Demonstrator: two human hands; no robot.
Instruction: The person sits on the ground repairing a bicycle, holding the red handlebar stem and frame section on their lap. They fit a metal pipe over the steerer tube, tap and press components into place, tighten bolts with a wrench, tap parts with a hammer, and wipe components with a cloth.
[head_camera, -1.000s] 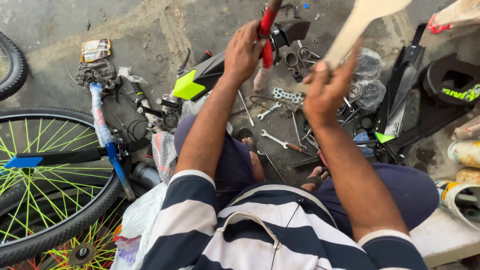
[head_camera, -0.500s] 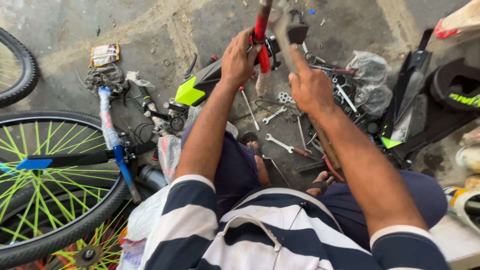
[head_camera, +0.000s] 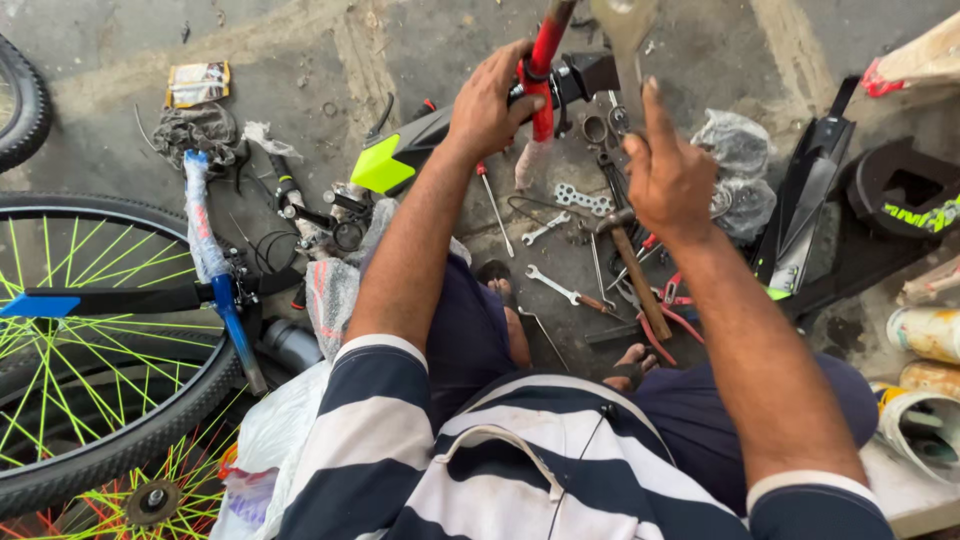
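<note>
Fingers of the left hand (head_camera: 490, 105) wrapped round a red tube (head_camera: 545, 60), held near upright, long axis running up out of frame; right hand (head_camera: 668, 175) just beside it to the right, fingers loosely extended against a pale flat tool (head_camera: 625, 40), grip unclear; tube glossy red, black clamp (head_camera: 580, 75) on its right side, above the tool-strewn floor (head_camera: 300, 60)

The person is wearing a short-sleeved shirt with wide dark blue and white stripes. A thin loop of white cord is hanging on its front. The shorts are dark blue. Both arms are bare below the sleeves. The left hand (head_camera: 487, 103) and right hand (head_camera: 668, 178) are wearing no gloves.
</note>
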